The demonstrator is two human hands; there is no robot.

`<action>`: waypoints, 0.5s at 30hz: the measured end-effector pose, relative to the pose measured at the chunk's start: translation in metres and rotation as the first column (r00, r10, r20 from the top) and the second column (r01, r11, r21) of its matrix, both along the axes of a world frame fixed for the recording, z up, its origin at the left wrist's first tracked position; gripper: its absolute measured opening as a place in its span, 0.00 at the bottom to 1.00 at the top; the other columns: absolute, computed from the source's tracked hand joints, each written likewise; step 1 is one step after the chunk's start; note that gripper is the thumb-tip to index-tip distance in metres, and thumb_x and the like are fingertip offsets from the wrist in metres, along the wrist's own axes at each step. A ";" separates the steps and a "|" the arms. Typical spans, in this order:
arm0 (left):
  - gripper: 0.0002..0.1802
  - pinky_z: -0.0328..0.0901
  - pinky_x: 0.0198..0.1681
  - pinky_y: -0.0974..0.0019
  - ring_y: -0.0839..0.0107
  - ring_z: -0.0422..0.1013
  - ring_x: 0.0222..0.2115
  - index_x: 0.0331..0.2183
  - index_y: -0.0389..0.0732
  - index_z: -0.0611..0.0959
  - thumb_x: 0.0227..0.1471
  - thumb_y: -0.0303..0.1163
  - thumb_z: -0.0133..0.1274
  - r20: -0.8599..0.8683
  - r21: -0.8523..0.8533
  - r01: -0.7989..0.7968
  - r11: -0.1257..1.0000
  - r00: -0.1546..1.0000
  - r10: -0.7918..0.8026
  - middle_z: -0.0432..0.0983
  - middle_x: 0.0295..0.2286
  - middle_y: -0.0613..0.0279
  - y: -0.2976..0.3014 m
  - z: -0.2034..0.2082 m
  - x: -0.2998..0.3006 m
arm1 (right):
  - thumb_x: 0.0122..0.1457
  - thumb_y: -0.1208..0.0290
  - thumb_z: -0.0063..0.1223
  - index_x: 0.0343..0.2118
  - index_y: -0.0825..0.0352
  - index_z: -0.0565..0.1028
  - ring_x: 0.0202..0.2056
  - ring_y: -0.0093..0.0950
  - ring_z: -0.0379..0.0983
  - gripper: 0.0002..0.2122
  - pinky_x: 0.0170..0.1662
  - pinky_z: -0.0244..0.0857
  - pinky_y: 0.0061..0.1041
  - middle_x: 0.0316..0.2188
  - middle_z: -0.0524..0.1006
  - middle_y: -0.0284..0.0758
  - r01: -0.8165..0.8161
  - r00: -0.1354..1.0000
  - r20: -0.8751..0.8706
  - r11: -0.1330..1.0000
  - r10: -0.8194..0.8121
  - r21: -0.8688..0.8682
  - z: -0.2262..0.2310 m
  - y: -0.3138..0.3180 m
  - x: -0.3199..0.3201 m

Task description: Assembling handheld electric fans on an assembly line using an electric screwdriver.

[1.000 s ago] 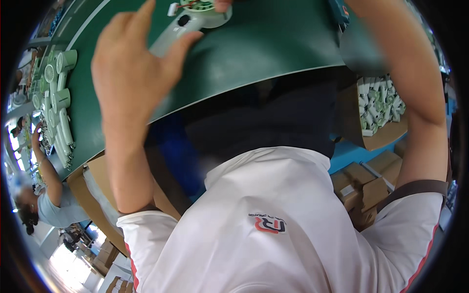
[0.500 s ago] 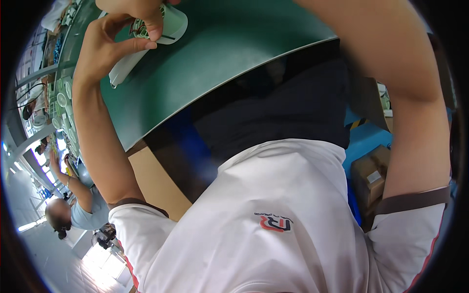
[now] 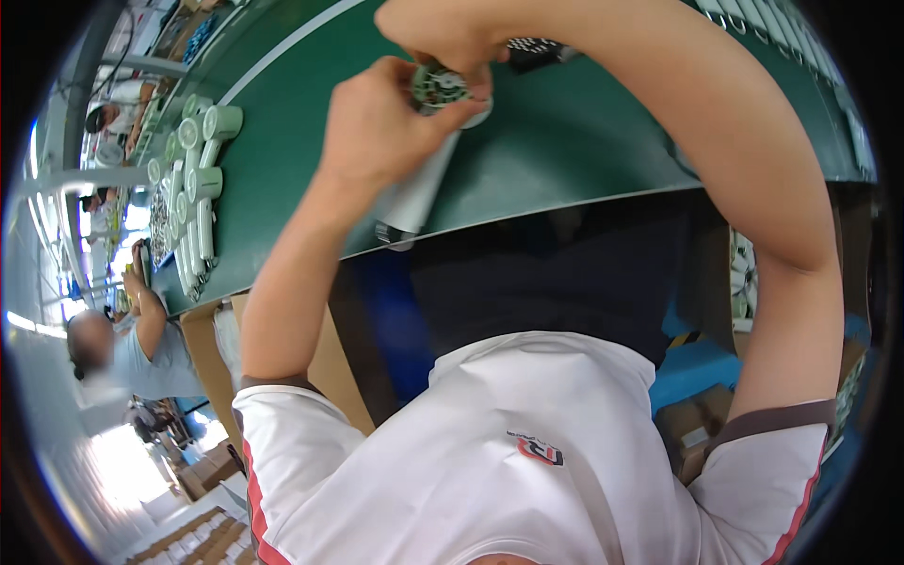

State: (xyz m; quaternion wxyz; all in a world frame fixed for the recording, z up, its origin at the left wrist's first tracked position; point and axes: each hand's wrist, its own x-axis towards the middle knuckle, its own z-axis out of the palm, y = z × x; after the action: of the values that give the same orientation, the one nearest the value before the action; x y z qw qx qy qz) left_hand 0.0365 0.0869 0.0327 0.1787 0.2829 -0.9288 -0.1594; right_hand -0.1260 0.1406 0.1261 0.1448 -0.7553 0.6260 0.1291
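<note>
A handheld device with a round pale green head (image 3: 439,87) and a white handle (image 3: 417,193) is between my hands over the green table. Inside the open head, a ribbed or slotted part and some small dark bits show. My left hand (image 3: 372,127) is closed around the head from the left, its thumb along the near rim. Curled over the far right side of the head is my right hand (image 3: 447,36), with fingertips pressed at the rim; whatever they pinch is hidden. The handle slants down toward the table's near edge.
Several similar pale green devices (image 3: 202,184) lie in a group at the table's left. A dark perforated item (image 3: 537,55) is just beyond my right hand. White parts (image 3: 753,19) line the far right. Cardboard boxes (image 3: 697,428) stand below; a co-worker (image 3: 141,339) sits at left.
My view has shifted, so my hands and the device appear farther right. The grouped devices at left show more fully. My right hand now curls over the head's far right side.
</note>
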 end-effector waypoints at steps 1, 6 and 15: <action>0.37 0.74 0.35 0.56 0.50 0.81 0.30 0.33 0.29 0.84 0.37 0.58 0.73 0.027 -0.030 -0.054 0.998 0.998 0.055 0.83 0.27 0.45 0.009 0.002 -0.003 | 0.43 0.69 0.73 0.32 0.71 0.84 0.29 0.39 0.80 0.14 0.33 0.72 0.39 0.27 0.83 0.43 -0.025 1.000 -0.017 1.000 0.025 -0.006 0.005 -0.002 0.002; 0.34 0.74 0.35 0.52 0.47 0.79 0.28 0.32 0.29 0.84 0.38 0.54 0.73 -0.023 -0.102 0.022 0.995 0.999 -0.024 0.80 0.24 0.44 0.020 0.002 -0.010 | 0.47 0.72 0.68 0.34 0.73 0.83 0.32 0.42 0.81 0.12 0.36 0.73 0.40 0.30 0.83 0.47 -0.001 0.995 -0.098 0.993 0.013 0.119 0.028 0.005 0.012; 0.30 0.70 0.55 0.66 0.72 0.75 0.50 0.53 0.31 0.80 0.45 0.16 0.68 0.172 0.756 0.069 0.651 0.939 -0.299 0.79 0.51 0.56 -0.094 0.017 -0.008 | 0.48 0.74 0.68 0.51 0.68 0.78 0.36 0.47 0.78 0.24 0.41 0.73 0.38 0.40 0.78 0.49 -0.464 0.882 0.058 0.884 0.467 -0.058 -0.003 -0.008 -0.017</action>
State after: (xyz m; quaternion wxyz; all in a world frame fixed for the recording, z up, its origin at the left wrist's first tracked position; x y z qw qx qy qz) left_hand 0.0285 -0.0069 0.0502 -0.1027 0.2537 -0.8231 -0.4975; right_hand -0.1434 0.1326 0.1232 0.1154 -0.8905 0.4234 0.1201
